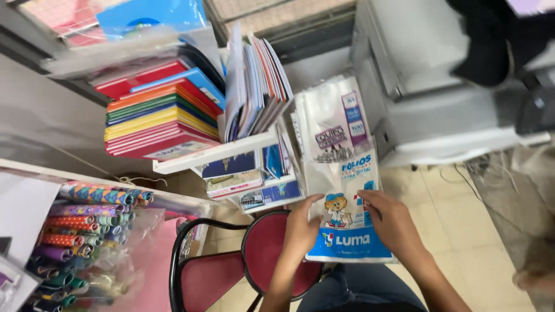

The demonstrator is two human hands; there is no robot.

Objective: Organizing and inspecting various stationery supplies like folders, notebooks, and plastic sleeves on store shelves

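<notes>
Clear plastic wraps the packet of sheet protectors (pixel 342 190) that both hands hold upright over the person's lap. It has a blue band along its lower edge and a small cartoon figure above that. The left hand (pixel 300 225) grips the packet's lower left edge, fingers curled round it and thumb on the front. The right hand (pixel 392 222) clasps the lower right side, fingers spread flat across the printed face. A second, similar packet shows behind the first, reaching higher toward the shelves.

Below the hands, blue jeans (pixel 358 289) cover the person's legs. Just left of them stands a chair (pixel 254 260) with a round red seat, a red back pad and a black tube frame. Pale floor tiles (pixel 462 242) lie to the right.

Farther left, a clear bin (pixel 87 237) holds rolls of patterned wrapping paper, packed side by side with their ends facing out.

Beyond the packet, a white shelf (pixel 214 155) carries a flat stack of coloured folders (pixel 159 115) in red, orange, green and yellow, with thin booklets (pixel 257 86) standing upright just beside them. More printed booklets sit on the tier beneath. At the upper right, a grey machine (pixel 439 86), like a copier, stands well apart from the shelf, with a dark garment draped over its top corner.
</notes>
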